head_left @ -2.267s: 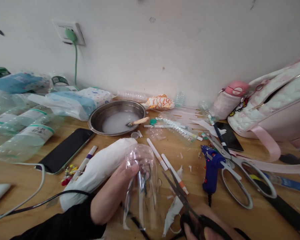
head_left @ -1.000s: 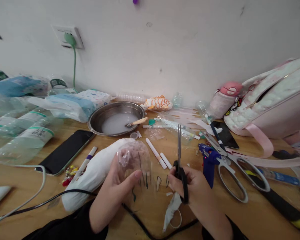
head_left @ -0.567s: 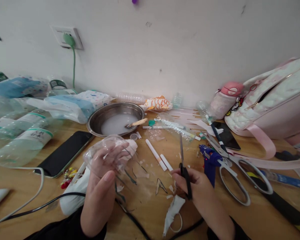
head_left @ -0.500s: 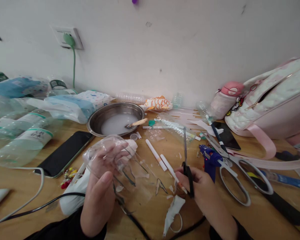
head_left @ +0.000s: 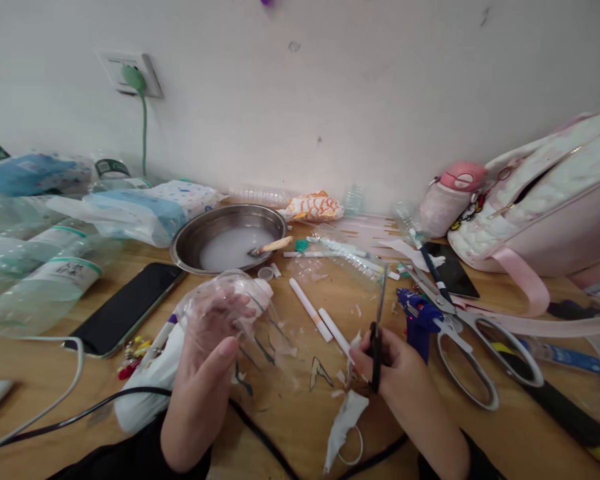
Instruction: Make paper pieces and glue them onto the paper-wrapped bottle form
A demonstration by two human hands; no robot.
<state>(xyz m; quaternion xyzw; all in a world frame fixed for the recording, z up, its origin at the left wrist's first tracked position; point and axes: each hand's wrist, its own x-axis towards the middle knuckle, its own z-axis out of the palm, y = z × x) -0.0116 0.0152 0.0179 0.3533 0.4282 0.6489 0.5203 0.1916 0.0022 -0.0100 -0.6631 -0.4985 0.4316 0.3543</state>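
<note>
My left hand (head_left: pixel 207 360) is curled round a clear plastic bottle piece (head_left: pixel 230 297) marked with dark drawn lines. Its thumb lies in front, while the fingers show blurrily through the plastic. In my right hand (head_left: pixel 393 363) is a pair of scissors (head_left: pixel 376 350) with black handles, blades pointing up and apart from the plastic. Under the hands lie a small clear cut-out (head_left: pixel 321 373) with a dark outline and a crumpled white scrap (head_left: pixel 347 420). Two white markers (head_left: pixel 310 310) rest between the hands, one reaching close to my right fingers.
A metal bowl (head_left: pixel 180 250) of cloudy liquid holds a brush (head_left: pixel 275 245). Left are a phone (head_left: pixel 130 307) and plastic bottles (head_left: pixel 55 287). Right are large scissors (head_left: pixel 467 380), a blue glue gun (head_left: pixel 417 320) and a bag (head_left: pixel 555 207). A black cable (head_left: pixel 260 427) crosses the front.
The scissors have moved a little to the right and their blades lean further right. My left hand has turned slightly, its thumb shifting right and the plastic shifting with it.
</note>
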